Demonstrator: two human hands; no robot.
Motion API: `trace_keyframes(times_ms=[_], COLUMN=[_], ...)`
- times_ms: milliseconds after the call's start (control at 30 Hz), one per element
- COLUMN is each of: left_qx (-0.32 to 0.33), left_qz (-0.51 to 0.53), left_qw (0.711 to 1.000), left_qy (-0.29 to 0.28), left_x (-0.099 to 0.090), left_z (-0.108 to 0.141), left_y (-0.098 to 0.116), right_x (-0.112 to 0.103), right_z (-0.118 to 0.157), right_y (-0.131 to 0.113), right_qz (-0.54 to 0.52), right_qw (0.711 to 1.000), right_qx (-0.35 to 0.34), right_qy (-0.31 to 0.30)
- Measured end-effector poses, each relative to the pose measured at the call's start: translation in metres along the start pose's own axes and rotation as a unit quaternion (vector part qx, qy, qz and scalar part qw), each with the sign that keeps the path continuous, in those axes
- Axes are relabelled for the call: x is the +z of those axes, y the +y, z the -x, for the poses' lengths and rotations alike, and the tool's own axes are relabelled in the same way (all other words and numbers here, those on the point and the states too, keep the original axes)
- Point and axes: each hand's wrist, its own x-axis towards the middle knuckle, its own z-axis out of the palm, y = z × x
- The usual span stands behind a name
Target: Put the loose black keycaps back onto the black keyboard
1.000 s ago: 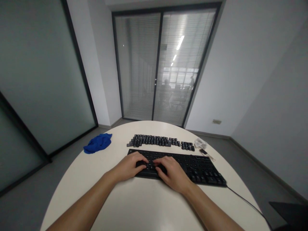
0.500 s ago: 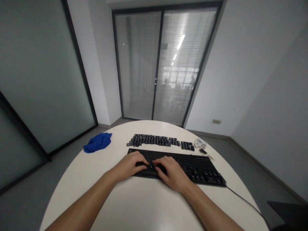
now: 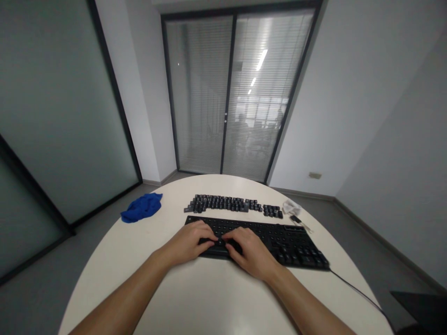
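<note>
A black keyboard (image 3: 302, 244) lies across the table, many of its keycaps off and its right-hand keys still on. My left hand (image 3: 193, 239) rests on its left part, thumb and fingertips drawn together over the lower rows. Close beside it, my right hand (image 3: 249, 251) is curled, with index fingertip and thumb near each other over the same spot. Whatever sits between the fingertips is too small to make out. Behind the keyboard, loose black keycaps (image 3: 223, 203) are laid out in rows, with a smaller group (image 3: 272, 211) to the right.
A crumpled blue cloth (image 3: 142, 207) lies at the table's left edge. To the right are a white crumpled item (image 3: 291, 207) and a small black-headed tool (image 3: 295, 219). The keyboard cable (image 3: 359, 289) runs off the round table (image 3: 195, 298) towards a dark object (image 3: 421, 307).
My left hand has shifted slightly right, bringing its thumb and fingertips closer together and nearer my right hand. The right hand has barely moved.
</note>
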Motion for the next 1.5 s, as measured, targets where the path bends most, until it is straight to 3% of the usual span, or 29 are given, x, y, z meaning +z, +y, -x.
trace_keyframes(times_ms=[200, 467, 833, 1500], left_qx=[-0.055, -0.067, -0.01, -0.039], left_qz=[0.018, 0.008, -0.049, -0.072], left_qw=[0.998, 0.998, 0.998, 0.994], left_qy=[0.021, 0.011, -0.042, -0.069], left_x=[0.003, -0.004, -0.018, -0.02], left_z=[0.001, 0.004, 0.006, 0.006], left_y=[-0.003, 0.001, 0.01, 0.015], right_x=[-0.006, -0.007, -0.007, -0.005], right_z=[-0.001, -0.001, 0.0, -0.002], right_y=[-0.009, -0.011, -0.011, -0.01], right_qz=[0.031, 0.059, 0.061, 0.07], right_qw=[0.999, 0.994, 0.994, 0.994], right_qx=[-0.013, -0.034, -0.045, -0.054], right_qy=[-0.042, -0.085, -0.083, -0.071])
